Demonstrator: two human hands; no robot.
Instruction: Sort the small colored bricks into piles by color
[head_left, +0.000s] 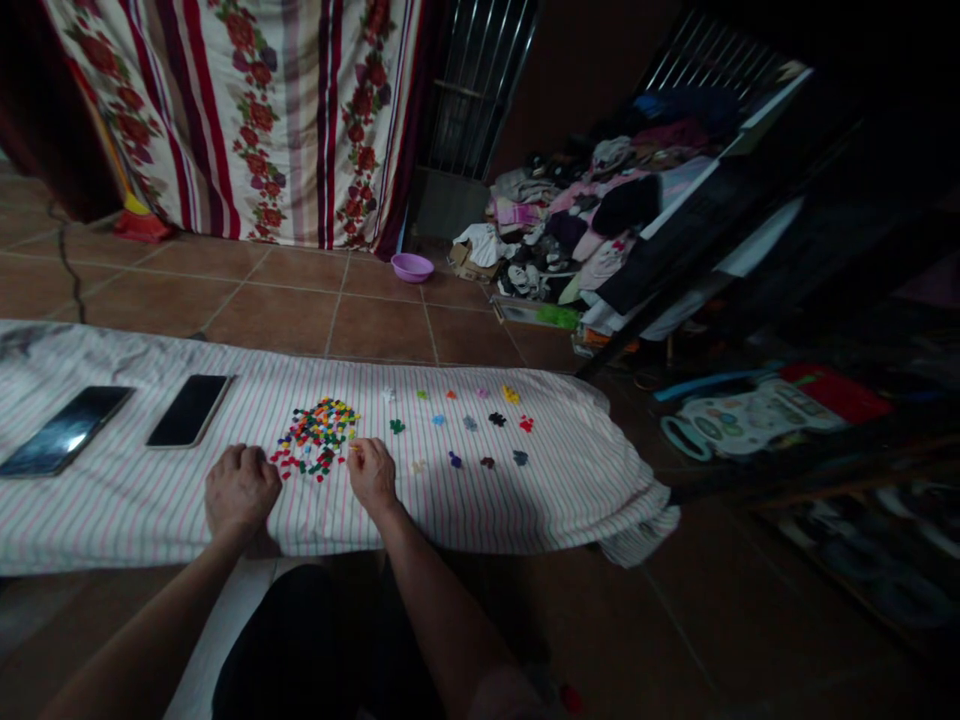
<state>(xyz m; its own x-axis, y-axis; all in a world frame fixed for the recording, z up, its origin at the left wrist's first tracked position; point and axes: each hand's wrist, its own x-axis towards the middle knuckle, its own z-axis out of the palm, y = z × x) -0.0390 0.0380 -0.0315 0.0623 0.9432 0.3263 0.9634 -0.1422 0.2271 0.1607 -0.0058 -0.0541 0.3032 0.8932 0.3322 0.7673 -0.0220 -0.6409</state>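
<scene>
Striped cloth (480, 510), white with thin pink and green lines, covers the long surface where the person's two hands are at work. Between them lies a loose heap of small coloured pieces (322, 430) — red, green, yellow, orange, white, blue all mixed together. The left hand (241, 488) rests on the cloth at the heap's near left edge, fingers bent under; from where I stand I cannot tell whether its grip is closed or has anything in it. The right hand (373, 472) is at the heap's right edge, fingers curled inward, with a speck of yellow by the fingertips — whether that grip is shut on a piece, I cannot tell either.

To the right of the heap, little clusters sit apart in three rough rows, each of one colour: a yellow cluster (510, 394) ends the far row, a red cluster (526, 424) the middle one, a dark grey cluster (520, 457) the nearest. Left of the heap lie two dark-screened phones, the smaller phone (189, 410) nearer the pieces. Beyond, a purple basin (412, 267) stands on the tiled floor (292, 300), near a flowered curtain (255, 120).
</scene>
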